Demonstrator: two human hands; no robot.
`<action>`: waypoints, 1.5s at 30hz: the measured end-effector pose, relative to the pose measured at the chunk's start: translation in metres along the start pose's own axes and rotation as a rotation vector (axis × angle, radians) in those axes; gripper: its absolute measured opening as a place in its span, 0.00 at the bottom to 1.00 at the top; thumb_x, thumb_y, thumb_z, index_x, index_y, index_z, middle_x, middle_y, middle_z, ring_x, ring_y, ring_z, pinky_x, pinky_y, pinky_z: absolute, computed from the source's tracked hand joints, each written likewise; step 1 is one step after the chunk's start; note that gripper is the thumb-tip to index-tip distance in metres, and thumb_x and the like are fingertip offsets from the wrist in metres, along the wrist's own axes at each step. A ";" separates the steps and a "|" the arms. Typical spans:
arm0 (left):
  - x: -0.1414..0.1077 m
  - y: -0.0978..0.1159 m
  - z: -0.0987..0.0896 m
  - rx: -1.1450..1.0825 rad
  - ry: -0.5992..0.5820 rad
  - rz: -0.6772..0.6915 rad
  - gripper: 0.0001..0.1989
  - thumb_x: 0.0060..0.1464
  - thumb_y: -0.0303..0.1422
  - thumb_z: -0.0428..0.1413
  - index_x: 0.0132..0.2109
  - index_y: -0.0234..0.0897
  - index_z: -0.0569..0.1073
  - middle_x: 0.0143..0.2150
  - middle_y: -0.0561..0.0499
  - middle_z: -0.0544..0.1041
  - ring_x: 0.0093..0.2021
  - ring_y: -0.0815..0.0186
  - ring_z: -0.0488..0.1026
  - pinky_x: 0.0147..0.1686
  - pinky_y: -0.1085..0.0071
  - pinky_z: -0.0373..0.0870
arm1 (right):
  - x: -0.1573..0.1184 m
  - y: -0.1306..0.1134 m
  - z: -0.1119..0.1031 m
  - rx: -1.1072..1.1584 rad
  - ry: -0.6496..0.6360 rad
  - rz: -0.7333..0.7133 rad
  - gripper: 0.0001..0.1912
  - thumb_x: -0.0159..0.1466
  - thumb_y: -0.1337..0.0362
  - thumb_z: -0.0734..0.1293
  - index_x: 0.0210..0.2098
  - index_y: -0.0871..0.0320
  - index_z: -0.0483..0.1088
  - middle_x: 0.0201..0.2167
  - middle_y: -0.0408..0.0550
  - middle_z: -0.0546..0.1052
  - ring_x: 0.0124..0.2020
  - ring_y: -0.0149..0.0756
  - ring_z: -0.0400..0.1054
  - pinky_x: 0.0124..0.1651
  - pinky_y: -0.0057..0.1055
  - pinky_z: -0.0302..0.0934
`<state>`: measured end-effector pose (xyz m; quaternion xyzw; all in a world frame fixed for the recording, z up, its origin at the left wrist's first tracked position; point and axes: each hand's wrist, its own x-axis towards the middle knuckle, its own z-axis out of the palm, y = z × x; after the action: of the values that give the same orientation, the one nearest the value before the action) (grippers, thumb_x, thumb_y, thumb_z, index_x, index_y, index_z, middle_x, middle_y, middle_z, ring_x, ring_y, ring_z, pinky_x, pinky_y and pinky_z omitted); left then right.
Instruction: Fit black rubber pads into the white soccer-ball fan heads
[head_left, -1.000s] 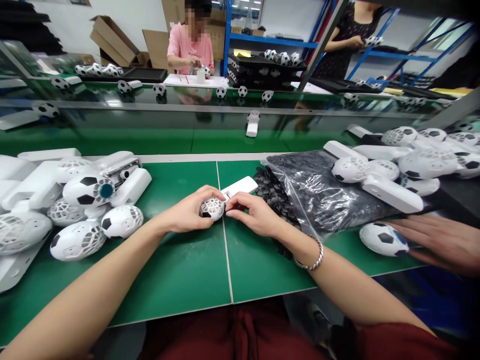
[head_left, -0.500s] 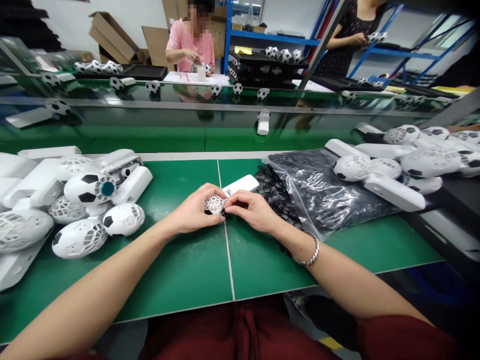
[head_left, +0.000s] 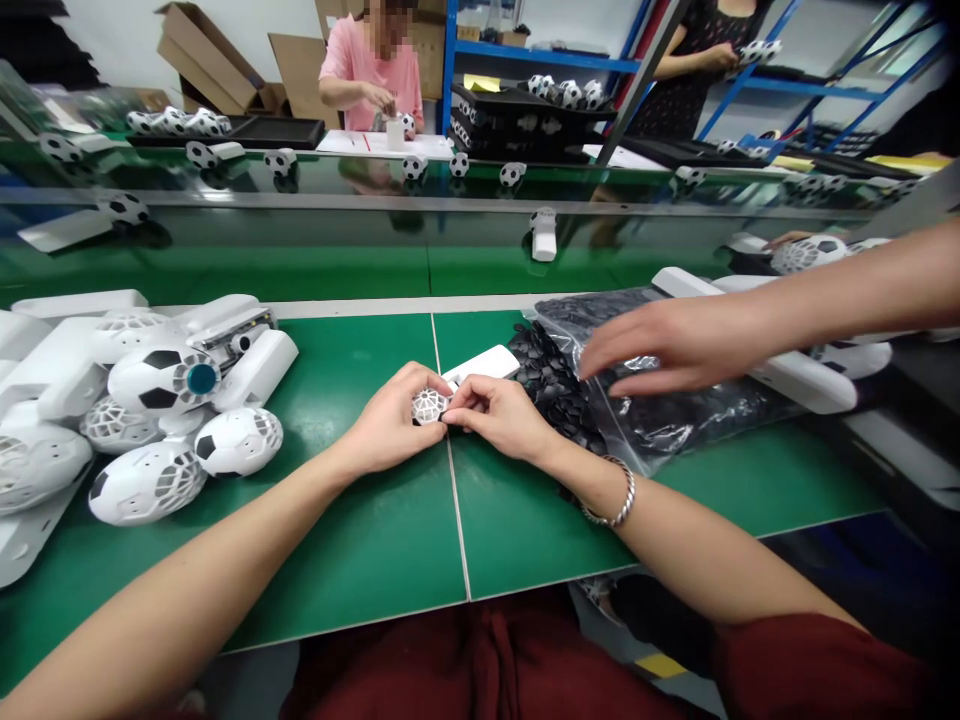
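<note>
A white soccer-ball-patterned part with an open lattice (head_left: pixel 428 405) and a flat white arm (head_left: pixel 486 367) lies at the middle of the green bench. My left hand (head_left: pixel 394 420) is wrapped round the lattice end from the left. At its right side my right hand (head_left: pixel 491 412) is pinched with thumb and fingertips together; anything between them is too small to make out. Small black pieces (head_left: pixel 551 385) lie heaped just beyond my right hand, by the mouth of a clear plastic bag (head_left: pixel 667 430) holding more dark pieces.
Another person's hand (head_left: pixel 675 335) reaches in from the right over the bag. Several white ball-shaped parts (head_left: pixel 154 480) are piled at the left. A moving-line surface (head_left: pixel 337 250) with more parts lies beyond the bench. Two people (head_left: pixel 375 75) work behind it.
Another person's arm has come in from the right above the bag. My hands have barely moved round the white part. The white part on the far line has shifted slightly right.
</note>
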<state>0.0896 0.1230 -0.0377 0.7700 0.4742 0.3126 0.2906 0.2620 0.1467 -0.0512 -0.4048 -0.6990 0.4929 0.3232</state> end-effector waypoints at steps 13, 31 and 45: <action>0.089 -0.023 -0.018 0.246 0.344 -0.191 0.18 0.48 0.27 0.54 0.48 0.30 0.63 0.51 0.40 0.64 0.54 0.59 0.61 0.54 0.64 0.58 | -0.019 -0.018 -0.009 -0.445 -0.047 -0.277 0.07 0.60 0.60 0.63 0.32 0.58 0.68 0.29 0.44 0.72 0.28 0.29 0.65 0.31 0.25 0.60; -0.098 0.016 -0.089 1.232 -0.146 -0.332 0.25 0.44 0.15 0.45 0.49 0.34 0.69 0.44 0.39 0.72 0.45 0.52 0.67 0.47 0.55 0.60 | -0.046 0.022 -0.059 -1.379 0.043 -0.308 0.17 0.55 0.77 0.56 0.35 0.59 0.73 0.34 0.54 0.76 0.33 0.43 0.70 0.32 0.36 0.65; -0.020 0.030 -0.008 0.735 -0.096 0.006 0.36 0.42 0.53 0.56 0.53 0.33 0.63 0.44 0.41 0.68 0.46 0.50 0.63 0.46 0.56 0.59 | -0.038 0.002 -0.052 -1.116 0.005 -0.219 0.06 0.60 0.66 0.61 0.31 0.56 0.70 0.30 0.46 0.73 0.34 0.36 0.68 0.33 0.29 0.59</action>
<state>0.0926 0.0943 -0.0147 0.8383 0.5382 0.0858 0.0158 0.3244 0.1353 -0.0399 -0.4405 -0.8908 0.0115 0.1112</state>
